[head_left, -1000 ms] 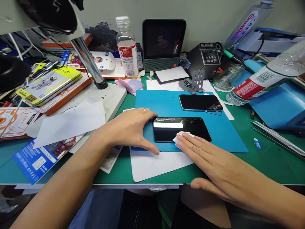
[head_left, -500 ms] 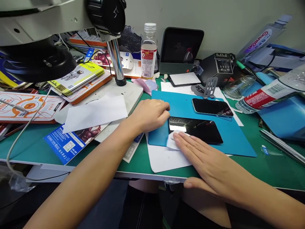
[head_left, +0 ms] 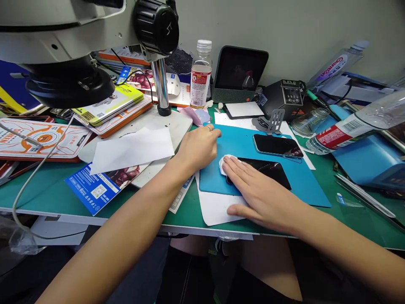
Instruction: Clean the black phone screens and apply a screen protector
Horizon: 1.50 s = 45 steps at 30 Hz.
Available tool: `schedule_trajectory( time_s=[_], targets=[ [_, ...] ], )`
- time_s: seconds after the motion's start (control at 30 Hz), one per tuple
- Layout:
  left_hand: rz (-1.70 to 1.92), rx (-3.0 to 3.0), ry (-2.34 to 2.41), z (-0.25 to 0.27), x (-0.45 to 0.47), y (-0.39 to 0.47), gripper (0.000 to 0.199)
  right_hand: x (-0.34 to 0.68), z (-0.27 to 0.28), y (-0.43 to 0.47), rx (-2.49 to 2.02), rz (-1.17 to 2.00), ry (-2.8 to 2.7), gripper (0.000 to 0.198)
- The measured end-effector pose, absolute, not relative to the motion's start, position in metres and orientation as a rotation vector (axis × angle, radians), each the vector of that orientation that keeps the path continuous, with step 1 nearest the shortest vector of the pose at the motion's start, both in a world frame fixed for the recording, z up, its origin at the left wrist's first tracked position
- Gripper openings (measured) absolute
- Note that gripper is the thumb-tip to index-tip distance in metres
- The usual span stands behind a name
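Under the outstretched fingers of my right hand (head_left: 256, 181), a folded white wipe (head_left: 223, 165) is pressed onto the left end of a black phone screen (head_left: 276, 171). That phone lies face up on a blue mat (head_left: 218, 181), partly covered by my hand. My left hand (head_left: 201, 145), with a ring on one finger, is curled closed over the mat's left edge, beside the wipe. Whatever is inside its fingers, if anything, is hidden. Behind the first phone, a second phone (head_left: 278, 145) lies face up on the same mat.
A microscope (head_left: 79, 50) overhangs the left side, its base under a white sheet (head_left: 133, 150). Behind the mat stand a drink bottle (head_left: 201, 80), a smart display (head_left: 238, 71) and a black device (head_left: 284, 97). Tweezers (head_left: 363, 196) and a tilted bottle (head_left: 354, 128) lie right.
My right hand has slid the wipe toward the far left end of the phone. My left hand has drawn slightly back from the phone's corner. The camera view has shifted a little.
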<state>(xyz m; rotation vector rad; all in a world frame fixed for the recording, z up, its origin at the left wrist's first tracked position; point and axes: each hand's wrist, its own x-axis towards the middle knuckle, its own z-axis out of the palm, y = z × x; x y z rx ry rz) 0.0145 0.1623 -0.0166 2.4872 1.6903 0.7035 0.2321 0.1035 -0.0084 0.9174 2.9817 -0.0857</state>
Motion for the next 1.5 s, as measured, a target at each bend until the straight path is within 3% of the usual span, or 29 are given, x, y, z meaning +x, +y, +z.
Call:
schedule_trajectory(
  time_s=[0.2, 0.43, 0.7, 0.97, 1.13, 1.3, 1.5],
  targets=[
    [0.657, 2.519, 1.57, -0.022, 0.017, 0.162, 0.036, 0.243, 0.001, 0.129, 1.204, -0.266, 2.79, 0.094],
    [0.608, 2.623, 1.2, -0.021, 0.022, 0.157, 0.033, 0.317, -0.006, 0.116, 1.418, -0.199, 2.706, 0.09],
    [0.452, 2.624, 1.036, -0.016, 0.027, 0.15, 0.084, 0.343, -0.012, 0.094, 1.459, -0.103, 2.74, 0.087],
    [0.414, 2.606, 1.061, -0.017, 0.032, 0.151, 0.068, 0.349, -0.02, 0.04, 1.362, 0.168, 2.853, 0.1],
    [0.41, 2.59, 1.071, -0.018, 0.035, 0.152, 0.065, 0.335, -0.017, 0.066, 1.521, -0.036, 2.723, 0.096],
    [0.414, 2.575, 1.084, -0.02, 0.035, 0.153, 0.064, 0.322, -0.017, 0.091, 1.633, -0.09, 2.621, 0.106],
    [0.425, 2.605, 1.06, -0.02, 0.035, 0.153, 0.062, 0.337, -0.024, 0.05, 1.579, 0.298, 2.749, 0.085]
  ],
)
